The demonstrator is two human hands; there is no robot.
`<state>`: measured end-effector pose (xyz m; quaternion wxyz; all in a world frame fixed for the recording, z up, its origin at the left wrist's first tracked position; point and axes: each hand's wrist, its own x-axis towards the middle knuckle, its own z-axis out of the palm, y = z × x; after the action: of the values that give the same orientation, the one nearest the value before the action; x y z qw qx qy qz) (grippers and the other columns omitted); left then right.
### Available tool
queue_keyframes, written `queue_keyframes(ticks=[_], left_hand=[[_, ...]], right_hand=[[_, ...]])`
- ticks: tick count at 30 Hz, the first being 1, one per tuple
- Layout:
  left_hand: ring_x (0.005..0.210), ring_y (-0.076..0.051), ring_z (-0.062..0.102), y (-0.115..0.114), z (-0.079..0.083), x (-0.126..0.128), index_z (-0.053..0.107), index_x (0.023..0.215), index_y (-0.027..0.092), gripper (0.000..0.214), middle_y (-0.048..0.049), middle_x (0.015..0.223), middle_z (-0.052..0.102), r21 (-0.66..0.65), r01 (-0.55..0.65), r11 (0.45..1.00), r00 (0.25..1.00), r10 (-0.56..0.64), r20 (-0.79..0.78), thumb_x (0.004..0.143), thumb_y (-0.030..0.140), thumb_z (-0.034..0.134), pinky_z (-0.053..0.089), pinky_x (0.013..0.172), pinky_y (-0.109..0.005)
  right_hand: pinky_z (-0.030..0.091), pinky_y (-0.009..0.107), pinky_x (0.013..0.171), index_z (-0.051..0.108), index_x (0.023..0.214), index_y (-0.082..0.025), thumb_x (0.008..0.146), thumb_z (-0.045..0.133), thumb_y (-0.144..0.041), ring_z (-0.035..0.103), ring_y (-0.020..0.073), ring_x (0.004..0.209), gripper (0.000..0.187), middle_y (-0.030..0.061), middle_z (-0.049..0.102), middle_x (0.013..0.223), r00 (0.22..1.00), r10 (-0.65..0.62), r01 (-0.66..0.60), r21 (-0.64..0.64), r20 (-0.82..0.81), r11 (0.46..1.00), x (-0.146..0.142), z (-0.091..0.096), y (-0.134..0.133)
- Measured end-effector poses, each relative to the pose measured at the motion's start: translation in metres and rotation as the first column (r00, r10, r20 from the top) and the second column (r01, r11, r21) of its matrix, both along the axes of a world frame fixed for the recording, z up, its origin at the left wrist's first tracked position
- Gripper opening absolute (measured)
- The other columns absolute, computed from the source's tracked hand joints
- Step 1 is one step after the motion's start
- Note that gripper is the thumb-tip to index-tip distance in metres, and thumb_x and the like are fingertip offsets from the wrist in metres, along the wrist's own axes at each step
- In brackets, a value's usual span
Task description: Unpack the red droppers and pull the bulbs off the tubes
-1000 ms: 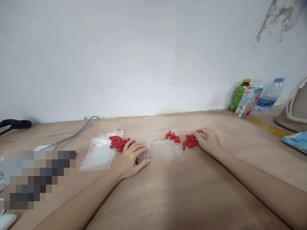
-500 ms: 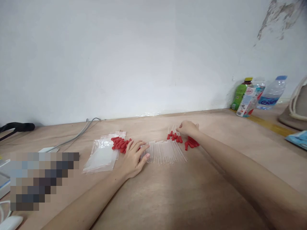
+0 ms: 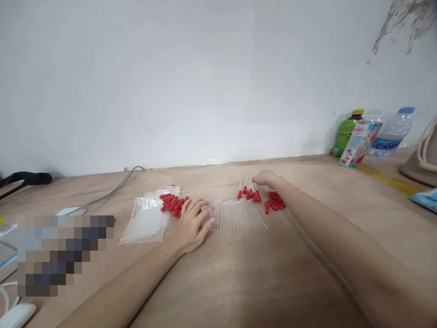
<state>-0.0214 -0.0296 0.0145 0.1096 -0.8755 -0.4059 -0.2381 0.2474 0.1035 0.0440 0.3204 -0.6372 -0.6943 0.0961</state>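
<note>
A row of clear thin tubes (image 3: 235, 216) lies across the middle of the brown table (image 3: 259, 282). My left hand (image 3: 191, 224) rests flat on the row's left end, fingers spread. Beside it is a pile of red caps (image 3: 172, 204), partly on clear plastic bags (image 3: 146, 218). My right hand (image 3: 268, 178) reaches to the far side of the tubes, fingers curled down at a small cluster of capped tubes (image 3: 250, 194). What its fingers hold is hidden. More red caps (image 3: 275, 202) lie just right of my forearm.
Three bottles (image 3: 367, 136) stand against the white wall at the far right, with a beige bag (image 3: 423, 159) beside them. A grey cable (image 3: 109, 191) runs along the back left. A white device (image 3: 15, 314) sits at the near left corner.
My right hand left the red caps on the right and moved left and further away to the cluster of capped tubes. My left hand stayed on the tube row.
</note>
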Motion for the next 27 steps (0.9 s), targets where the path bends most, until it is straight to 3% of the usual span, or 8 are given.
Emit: queue_keyframes(ticks=[3, 5, 7, 10, 13, 20, 23, 27], left_hand=[[0.111, -0.023, 0.043, 0.0, 0.0, 0.0, 0.055, 0.111, 0.022, 0.028, -0.0077, 0.111, 0.054, 0.021, 0.003, 1.0, 1.0, -0.003, 0.015, 0.087, 0.028, 0.04, 0.024, 0.1, -0.049], [0.109, -0.022, 0.044, 0.0, -0.001, 0.002, 0.056, 0.109, 0.022, 0.027, -0.0074, 0.11, 0.055, 0.041, 0.006, 0.999, 0.999, -0.008, 0.044, 0.087, 0.028, 0.041, 0.025, 0.1, -0.048], [0.108, -0.022, 0.045, -0.001, -0.002, 0.005, 0.057, 0.106, 0.021, 0.026, -0.0073, 0.108, 0.056, 0.063, 0.009, 0.998, 0.996, -0.015, 0.092, 0.086, 0.027, 0.042, 0.027, 0.099, -0.047], [0.108, -0.022, 0.047, -0.005, -0.005, 0.014, 0.058, 0.104, 0.021, 0.024, -0.0073, 0.108, 0.057, 0.083, 0.029, 0.996, 0.986, -0.042, 0.164, 0.085, 0.027, 0.044, 0.028, 0.098, -0.046], [0.109, -0.022, 0.047, -0.014, -0.006, 0.026, 0.058, 0.105, 0.022, 0.025, -0.0066, 0.108, 0.059, 0.081, 0.084, 0.993, 0.978, -0.098, 0.182, 0.084, 0.028, 0.046, 0.027, 0.099, -0.046], [0.106, -0.022, 0.051, -0.031, -0.008, 0.046, 0.06, 0.104, 0.023, 0.028, -0.0054, 0.104, 0.064, 0.063, 0.161, 0.985, 0.974, -0.169, 0.154, 0.082, 0.037, 0.052, 0.028, 0.099, -0.045], [0.101, -0.019, 0.054, -0.028, -0.011, 0.046, 0.062, 0.097, 0.023, 0.018, -0.0016, 0.097, 0.067, 0.109, 0.167, 0.98, 0.971, -0.182, 0.155, 0.085, 0.029, 0.05, 0.029, 0.098, -0.043], [0.096, -0.019, 0.056, -0.024, -0.013, 0.045, 0.063, 0.093, 0.023, 0.013, 0.0013, 0.092, 0.069, 0.151, 0.172, 0.974, 0.969, -0.195, 0.155, 0.083, 0.027, 0.054, 0.028, 0.096, -0.042]], right_hand=[[0.049, 0.032, 0.071, 0.056, 0.099, -0.014, 0.087, 0.045, -0.033, 0.058, 0.0157, 0.081, 0.025, 0.0087, 0.059, 0.099, 0.99, 0.024, -0.039, -0.113, -0.139, 0.993, 0.002, 0.015, -0.023], [0.048, 0.027, 0.06, 0.056, 0.088, -0.014, 0.089, 0.037, -0.035, 0.058, 0.0136, 0.067, 0.029, 0.0078, 0.062, 0.083, 0.968, 0.076, -0.103, -0.102, -0.24, 0.989, 0.002, 0.021, -0.048], [0.046, 0.024, 0.056, 0.047, 0.099, -0.016, 0.089, 0.033, -0.037, 0.057, 0.0113, 0.063, 0.027, 0.0046, 0.063, 0.082, 0.937, 0.122, -0.148, -0.054, -0.328, 0.988, 0.001, 0.019, -0.077], [0.044, 0.024, 0.048, 0.035, 0.109, -0.02, 0.082, 0.047, -0.04, 0.056, 0.012, 0.056, 0.036, -0.0025, 0.057, 0.067, 0.747, 0.25, -0.286, 0.041, -0.616, 0.957, -0.001, 0.001, -0.118], [0.048, 0.027, 0.057, 0.034, 0.098, -0.022, 0.076, 0.057, -0.041, 0.058, 0.0119, 0.058, 0.036, -0.0048, 0.056, 0.066, 0.557, 0.345, -0.379, 0.139, -0.755, 0.915, -0.005, -0.026, -0.146], [0.05, 0.035, 0.071, 0.032, 0.076, -0.023, 0.074, 0.059, -0.046, 0.063, 0.0161, 0.073, 0.036, 0.0024, 0.064, 0.082, 0.43, 0.308, -0.445, 0.097, -0.849, 0.89, -0.014, -0.048, -0.171], [0.049, 0.034, 0.07, 0.036, 0.074, -0.022, 0.077, 0.057, -0.043, 0.063, 0.0159, 0.074, 0.029, 0.0029, 0.065, 0.086, 0.505, 0.397, -0.511, 0.106, -0.766, 0.853, -0.011, -0.048, -0.171], [0.04, 0.033, 0.068, 0.055, 0.083, -0.023, 0.082, 0.052, -0.031, 0.057, 0.0146, 0.07, 0.009, 0.0018, 0.065, 0.078, 0.816, 0.546, -0.478, 0.31, -0.191, 0.822, -0.004, -0.053, -0.168]])
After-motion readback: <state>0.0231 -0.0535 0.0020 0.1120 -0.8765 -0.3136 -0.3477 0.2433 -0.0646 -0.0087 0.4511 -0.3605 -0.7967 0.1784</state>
